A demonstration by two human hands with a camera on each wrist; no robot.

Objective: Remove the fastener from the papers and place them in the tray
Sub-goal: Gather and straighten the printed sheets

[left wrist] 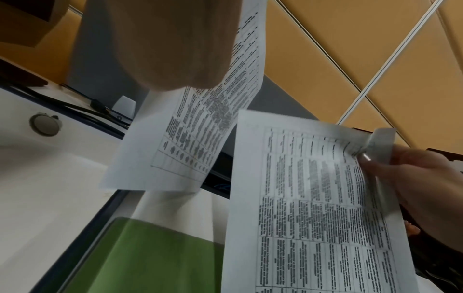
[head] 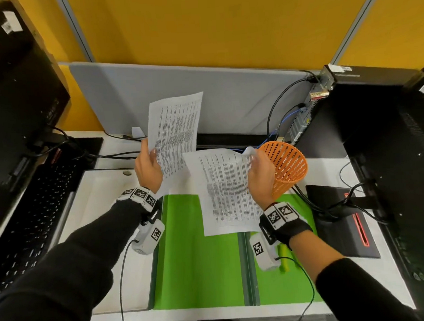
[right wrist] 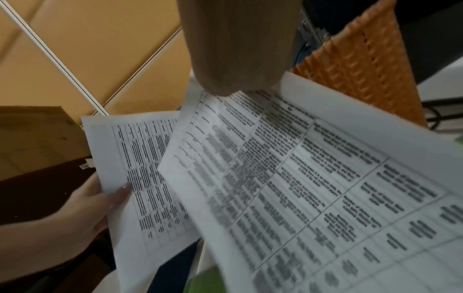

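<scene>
Two printed sheets are held apart in the air above the desk. My left hand (head: 152, 158) pinches the lower left edge of one sheet (head: 177, 127), which stands nearly upright. My right hand (head: 252, 160) grips the top right corner of the other sheet (head: 227, 191), which hangs down over the open green folder (head: 198, 247). The corner is crumpled under the fingers. A yellow-green bar (head: 283, 257), possibly the fastener, lies on the folder, partly behind my right wrist. The white tray (head: 97, 203) sits on the desk below and left of my left hand.
An orange mesh cup (head: 290, 166) stands just right of my right hand. A black keyboard (head: 32, 218) and monitor lie to the left. A computer tower (head: 326, 110), another monitor and cables crowd the right. A grey divider (head: 239, 97) runs along the back.
</scene>
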